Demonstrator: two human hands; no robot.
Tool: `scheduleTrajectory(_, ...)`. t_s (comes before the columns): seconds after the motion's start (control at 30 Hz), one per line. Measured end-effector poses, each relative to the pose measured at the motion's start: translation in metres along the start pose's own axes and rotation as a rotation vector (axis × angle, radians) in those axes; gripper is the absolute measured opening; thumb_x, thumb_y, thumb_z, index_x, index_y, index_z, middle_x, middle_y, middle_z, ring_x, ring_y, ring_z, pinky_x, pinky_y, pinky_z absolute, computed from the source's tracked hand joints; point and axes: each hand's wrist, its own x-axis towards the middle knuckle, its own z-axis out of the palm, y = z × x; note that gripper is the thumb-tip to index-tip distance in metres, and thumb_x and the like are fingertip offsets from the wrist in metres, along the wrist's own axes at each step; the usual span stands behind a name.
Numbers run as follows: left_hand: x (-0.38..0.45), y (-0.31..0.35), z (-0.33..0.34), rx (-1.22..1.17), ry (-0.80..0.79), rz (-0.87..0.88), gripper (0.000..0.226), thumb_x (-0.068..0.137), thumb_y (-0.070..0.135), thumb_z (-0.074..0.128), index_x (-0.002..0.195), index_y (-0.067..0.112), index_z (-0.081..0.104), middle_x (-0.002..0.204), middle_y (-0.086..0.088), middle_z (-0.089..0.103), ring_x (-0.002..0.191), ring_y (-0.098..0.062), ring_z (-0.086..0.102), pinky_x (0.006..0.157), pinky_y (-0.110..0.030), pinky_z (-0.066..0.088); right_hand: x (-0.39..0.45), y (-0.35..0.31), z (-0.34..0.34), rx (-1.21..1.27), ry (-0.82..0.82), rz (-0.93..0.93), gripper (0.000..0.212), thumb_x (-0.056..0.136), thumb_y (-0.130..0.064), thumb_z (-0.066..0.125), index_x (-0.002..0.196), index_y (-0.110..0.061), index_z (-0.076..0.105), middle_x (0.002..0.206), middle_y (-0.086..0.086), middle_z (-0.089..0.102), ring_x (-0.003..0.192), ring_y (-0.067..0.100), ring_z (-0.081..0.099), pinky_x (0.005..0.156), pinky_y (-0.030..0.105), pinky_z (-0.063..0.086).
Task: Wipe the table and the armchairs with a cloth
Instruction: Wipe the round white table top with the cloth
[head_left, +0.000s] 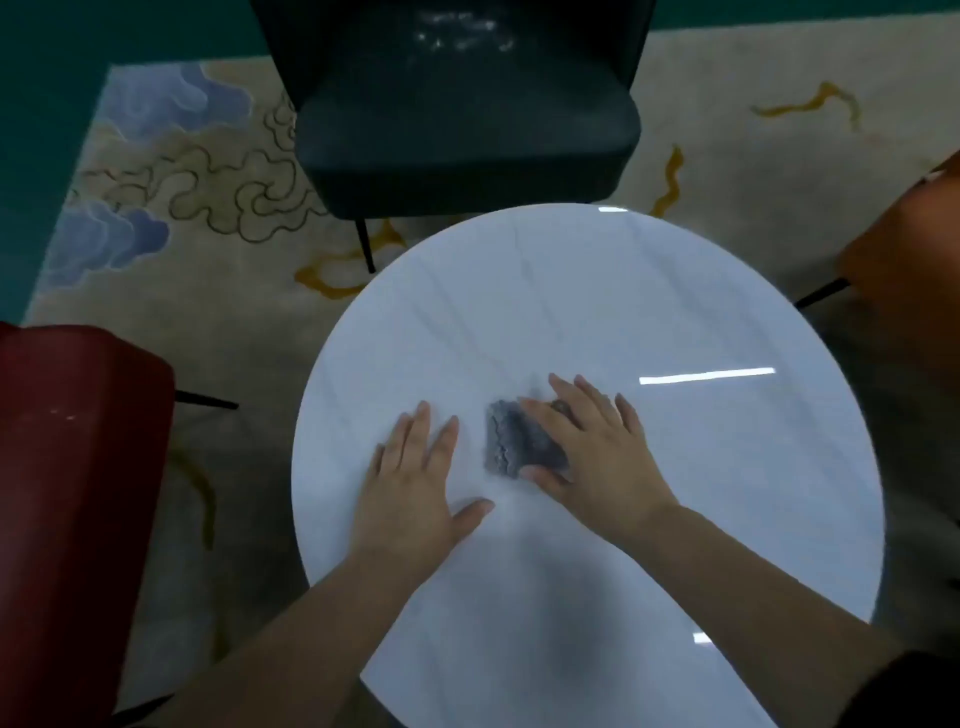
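At your far left a red armchair (78, 467) fills the edge of the view, its smooth, slightly glossy upholstery rounded at the corner, with a thin dark leg poking out toward the table. Under it lies a pale carpet (197, 249) with a soft pile, patterned with blue cloud shapes, dark curling outlines and yellow squiggles.

Next comes the round table (623, 312), its top white, polished and faintly veined like marble, throwing back bright strips of light. Your left hand (415, 483) lies flat on that top with the palm down, fingers spread wide and holding nothing, just beside the cloth but not touching it.

The cloth (511, 441) is grey, nubbly and bunched into a small wad with wavy folds along its left edge. It sits on the near-middle of the tabletop. Its long axis runs roughly from the near side toward the far side, tilted slightly. Your right hand (592, 447) presses down on its right part, fingers extended and pointing up-left, the thumb at the cloth's near edge; the hand is flat over it rather than closed around it.

Beyond the table stands a dark armchair (467, 119), matte, boxy and thick-cushioned, on thin black legs. At the far right edge an orange armchair (909, 249) is partly in view, blurred.
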Motion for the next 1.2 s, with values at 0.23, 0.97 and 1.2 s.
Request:
scheduleTrajectory(0.23, -0.001, -0.009, 0.004, 0.011, 0.062, 0.059, 0.091, 0.076, 0.082, 0.016, 0.147, 0.036, -0.015, 0.157, 0.004, -0.02, 0.144, -0.015, -0.015, 0.117, -0.035, 0.009, 0.015, -0.001, 0.012, -0.195, -0.007, -0.164, 0.068, 0.075, -0.067, 0.056, 0.137, -0.042, 0.041, 0.126, 0.005, 0.047, 0.118, 0.028, 0.044, 0.099, 0.053, 0.031)
scheduleTrajectory(0.97, -0.05, 0.009, -0.098, 0.037, -0.038, 0.009, 0.062, 0.097, 0.051, 0.029, 0.151, 0.025, 0.012, 0.154, 0.0, 0.027, 0.139, -0.021, 0.027, 0.11, -0.038, 0.025, -0.034, -0.019, -0.074, 0.331, 0.147, 0.29, 0.021, 0.086, -0.048, 0.058, 0.099, -0.032, 0.053, 0.085, -0.002, 0.057, 0.076, 0.019, 0.056, 0.059, 0.028, 0.038)
scheduleTrajectory(1.2, -0.089, 0.012, -0.155, 0.146, 0.0, -0.01, 0.058, 0.096, 0.053, 0.026, 0.147, 0.024, 0.024, 0.134, -0.002, 0.053, 0.122, -0.023, 0.046, 0.094, -0.039, 0.04, -0.06, -0.055, -0.119, 0.346, 0.15, 0.258, 0.026, 0.085, -0.055, 0.055, 0.096, -0.031, 0.051, 0.084, -0.001, 0.057, 0.072, 0.018, 0.055, 0.057, 0.028, 0.038)
